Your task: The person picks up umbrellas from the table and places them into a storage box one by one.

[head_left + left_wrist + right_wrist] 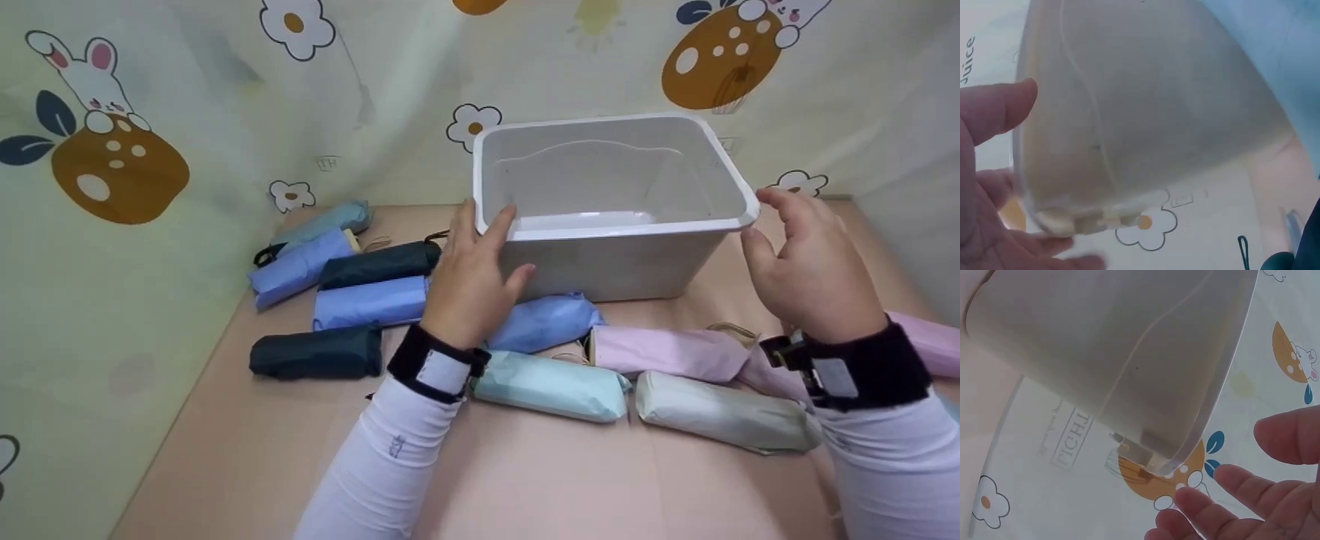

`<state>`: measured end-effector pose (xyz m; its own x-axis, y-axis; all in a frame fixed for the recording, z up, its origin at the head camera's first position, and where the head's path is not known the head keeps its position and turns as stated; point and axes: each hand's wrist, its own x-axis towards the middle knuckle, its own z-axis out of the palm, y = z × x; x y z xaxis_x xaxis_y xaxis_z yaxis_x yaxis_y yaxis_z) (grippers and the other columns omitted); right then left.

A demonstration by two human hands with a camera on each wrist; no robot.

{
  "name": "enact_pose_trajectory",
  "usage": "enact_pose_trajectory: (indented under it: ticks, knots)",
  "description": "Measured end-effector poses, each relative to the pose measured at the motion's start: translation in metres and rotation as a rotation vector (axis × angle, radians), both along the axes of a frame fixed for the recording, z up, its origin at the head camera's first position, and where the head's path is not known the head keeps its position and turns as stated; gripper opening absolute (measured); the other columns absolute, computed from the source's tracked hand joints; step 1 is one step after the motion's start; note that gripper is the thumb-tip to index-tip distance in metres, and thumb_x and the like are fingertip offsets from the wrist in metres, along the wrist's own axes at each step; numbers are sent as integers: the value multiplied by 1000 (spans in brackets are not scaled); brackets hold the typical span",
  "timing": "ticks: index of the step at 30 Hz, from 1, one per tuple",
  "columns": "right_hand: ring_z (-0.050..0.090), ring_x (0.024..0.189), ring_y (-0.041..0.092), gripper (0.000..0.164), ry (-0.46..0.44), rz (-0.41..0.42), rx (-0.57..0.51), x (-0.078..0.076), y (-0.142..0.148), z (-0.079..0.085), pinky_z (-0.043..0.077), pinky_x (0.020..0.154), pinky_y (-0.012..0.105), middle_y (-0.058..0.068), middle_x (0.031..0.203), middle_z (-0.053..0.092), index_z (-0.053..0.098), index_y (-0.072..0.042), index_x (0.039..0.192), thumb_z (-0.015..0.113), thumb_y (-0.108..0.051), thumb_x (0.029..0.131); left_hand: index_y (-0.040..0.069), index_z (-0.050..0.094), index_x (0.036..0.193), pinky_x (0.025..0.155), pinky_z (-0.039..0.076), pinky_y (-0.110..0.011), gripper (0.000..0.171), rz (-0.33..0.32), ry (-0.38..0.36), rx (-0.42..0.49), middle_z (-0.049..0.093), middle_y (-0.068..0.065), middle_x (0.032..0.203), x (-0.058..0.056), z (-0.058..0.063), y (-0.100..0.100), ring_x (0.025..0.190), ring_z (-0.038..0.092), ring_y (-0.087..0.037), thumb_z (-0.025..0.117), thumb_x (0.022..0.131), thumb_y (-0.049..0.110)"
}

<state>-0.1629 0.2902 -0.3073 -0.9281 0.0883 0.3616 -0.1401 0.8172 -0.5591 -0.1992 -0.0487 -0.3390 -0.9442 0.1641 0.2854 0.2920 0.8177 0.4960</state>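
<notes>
A white plastic bin (600, 270), its inside bare, stands at the back of the table. My left hand (469, 281) is at its near left corner, fingers spread and touching the rim. In the left wrist view, the thumb and fingers lie loosely along the edge of the bin (1129, 112). Beside the near right corner is my right hand (817, 262). Its fingers are relaxed, and the right wrist view shows a gap between them and the bin (1089, 343). Below the left hand lies a blue folded umbrella (546, 322), partly hidden.
More folded umbrellas in cloth sleeves lie around: a dark one (315, 352) and blue one (371, 301) at left, a mint one (551, 386), a pink one (664, 352) and a pale green one (724, 412) in front. A patterned curtain (390, 97) hangs behind the table.
</notes>
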Motion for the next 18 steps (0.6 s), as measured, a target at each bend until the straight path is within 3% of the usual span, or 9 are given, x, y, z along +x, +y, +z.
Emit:
enact_pose_trajectory:
  ticks: [4, 8, 10, 12, 15, 18]
  knots:
    - [39, 141, 58, 51, -41, 2, 14, 4, 1, -1, 30, 116, 71, 36, 152, 47, 49, 7, 149, 54, -17, 104, 24, 49, 158, 130, 13, -64, 69, -12, 10, -88, 17, -19, 175, -5, 3, 4, 162, 11, -47, 75, 96, 41]
    - [39, 141, 57, 51, -83, 33, 44, 7, 3, -4, 30, 116, 70, 35, 153, 46, 48, 6, 150, 55, -17, 105, 24, 57, 151, 129, 0, -67, 60, -48, 52, -200, 24, -14, 175, -12, 11, 9, 163, 7, -45, 73, 97, 44]
    - [39, 140, 56, 50, -100, 55, 66, 8, 5, -6, 31, 115, 70, 35, 153, 47, 48, 6, 149, 55, -17, 105, 25, 61, 146, 129, 1, -69, 55, -71, 82, -263, 34, -11, 171, -16, 14, 12, 163, 15, -43, 73, 97, 46]
    - [40, 141, 58, 53, -109, 68, 76, 10, 8, -8, 31, 114, 72, 35, 153, 46, 45, 4, 152, 56, -16, 105, 24, 68, 139, 130, 5, -67, 46, -96, 103, -303, 52, -7, 161, -20, 16, 13, 157, 34, -38, 72, 98, 44]
    - [45, 134, 59, 56, -50, 70, 81, 14, 18, -11, 34, 109, 73, 37, 151, 47, 43, 5, 154, 58, -13, 103, 20, 77, 120, 130, 18, -62, 27, -123, 126, -320, 75, -2, 132, -25, 18, 12, 133, 62, -31, 71, 100, 38]
    - [47, 128, 60, 55, -35, 48, 90, 16, 34, -13, 35, 106, 73, 40, 147, 47, 43, 8, 152, 58, -10, 102, 17, 81, 104, 127, 28, -58, 17, -133, 154, -313, 81, -2, 111, -29, 20, 6, 113, 71, -30, 71, 100, 30]
